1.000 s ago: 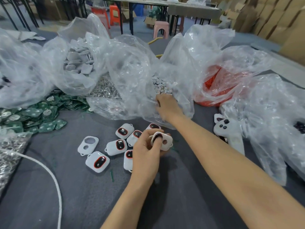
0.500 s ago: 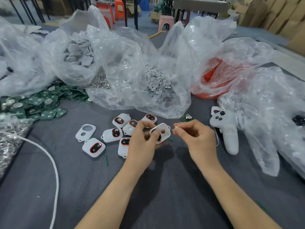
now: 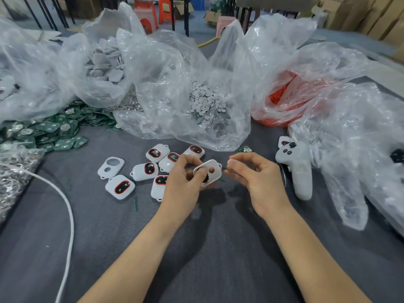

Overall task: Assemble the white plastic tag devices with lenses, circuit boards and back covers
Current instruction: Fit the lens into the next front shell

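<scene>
My left hand [image 3: 185,182] grips a white tag shell [image 3: 211,173] above the grey table, its round hole facing up and a dark lens under my thumb. Just right of the shell, my right hand [image 3: 255,176] pinches a small part between thumb and forefinger; the part is too small to make out. Several white tags with red-rimmed dark lenses [image 3: 150,169] lie left of my hands, with an empty white shell [image 3: 110,167] beside them. A clear bag behind holds small white discs [image 3: 205,101].
Green circuit boards [image 3: 50,132] are piled at the left, metal parts [image 3: 13,178] in a bag below them. A bag of white covers [image 3: 102,64] sits at the back left, an orange-filled bag [image 3: 282,101] at the right. A white controller [image 3: 297,169] and a white cable [image 3: 67,211] lie on the table.
One second ago my right hand reached into the disc bag. It has come back to the shell, pinching a small part. My left hand has kept the shell in place.
</scene>
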The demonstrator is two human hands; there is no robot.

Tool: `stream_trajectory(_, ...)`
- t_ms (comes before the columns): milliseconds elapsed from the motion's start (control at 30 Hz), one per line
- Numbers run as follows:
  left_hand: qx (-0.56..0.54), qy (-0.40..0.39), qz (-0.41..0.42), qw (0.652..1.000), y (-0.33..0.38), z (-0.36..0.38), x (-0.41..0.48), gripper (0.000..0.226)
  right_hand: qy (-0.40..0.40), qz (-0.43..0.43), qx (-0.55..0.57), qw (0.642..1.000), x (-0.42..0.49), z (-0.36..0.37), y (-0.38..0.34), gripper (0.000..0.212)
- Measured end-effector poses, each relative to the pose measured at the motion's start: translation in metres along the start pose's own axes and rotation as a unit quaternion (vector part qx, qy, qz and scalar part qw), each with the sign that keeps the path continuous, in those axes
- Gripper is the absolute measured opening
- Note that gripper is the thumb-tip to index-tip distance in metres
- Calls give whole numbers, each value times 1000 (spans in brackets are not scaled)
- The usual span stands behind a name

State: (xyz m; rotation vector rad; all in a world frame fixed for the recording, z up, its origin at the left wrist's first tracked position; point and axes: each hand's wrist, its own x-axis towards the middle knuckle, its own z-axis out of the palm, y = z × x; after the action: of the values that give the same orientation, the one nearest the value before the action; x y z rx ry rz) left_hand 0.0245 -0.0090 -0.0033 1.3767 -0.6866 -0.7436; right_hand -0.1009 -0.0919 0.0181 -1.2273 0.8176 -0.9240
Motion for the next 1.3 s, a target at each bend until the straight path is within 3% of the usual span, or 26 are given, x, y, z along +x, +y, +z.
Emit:
stream_trajectory(133,-2,8,-1,1000,2,1,-2,25,-4,31,57,998,1,-1,-3,17)
stream_trajectory(367,-20,7,-10,1000,2,1,-1,20,-14,51,47,997,0,1,-3,8)
stream_trajectory(467,-28,-1,-8,1000,3,0,-1,18,-17,39,13,999,-1,2,-1,13)
stream_trajectory(633,94,1,58,994,1,-2,-3,17,-50,10,-66,997,-5,9,4,14)
stream_trajectory(833,118,10,80,990,4,1,-8,23,-42,-23,-91,995,-6,9,4,21)
stream_trajectory(1300,140,-20,84,986,6,2,-10,16,-85,-75,-217,970,-8,11,5,15)
